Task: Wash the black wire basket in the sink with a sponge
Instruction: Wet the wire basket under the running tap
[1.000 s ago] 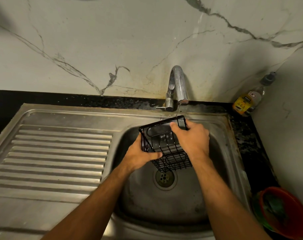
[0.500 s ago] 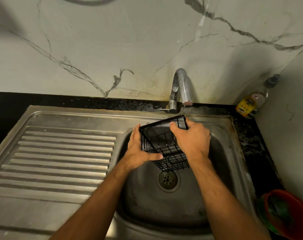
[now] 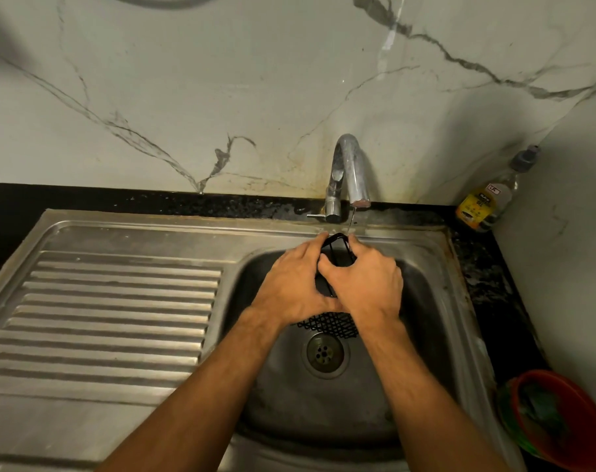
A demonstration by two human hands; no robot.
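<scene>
Both my hands hold the black wire basket (image 3: 329,324) above the steel sink bowl (image 3: 422,301), under the tap. My left hand (image 3: 294,284) wraps its left side and my right hand (image 3: 366,284) covers its right side, thumbs almost touching. The hands hide most of the basket; only its mesh bottom near my wrists and a piece of the rim at my fingertips show. A thin stream of water drops from the chrome tap (image 3: 349,175) onto the far rim. No sponge shows in this view.
A ribbed steel draining board (image 3: 102,311) lies left of the bowl. The drain (image 3: 324,352) sits below the basket. A yellow-labelled bottle (image 3: 487,199) stands in the back right corner. A red bowl (image 3: 559,417) with green contents sits at the front right on the black counter.
The basket has turned in my hands, so its open top faces away and the mesh bottom faces me. My hands have closed in around it and shifted a little toward the tap.
</scene>
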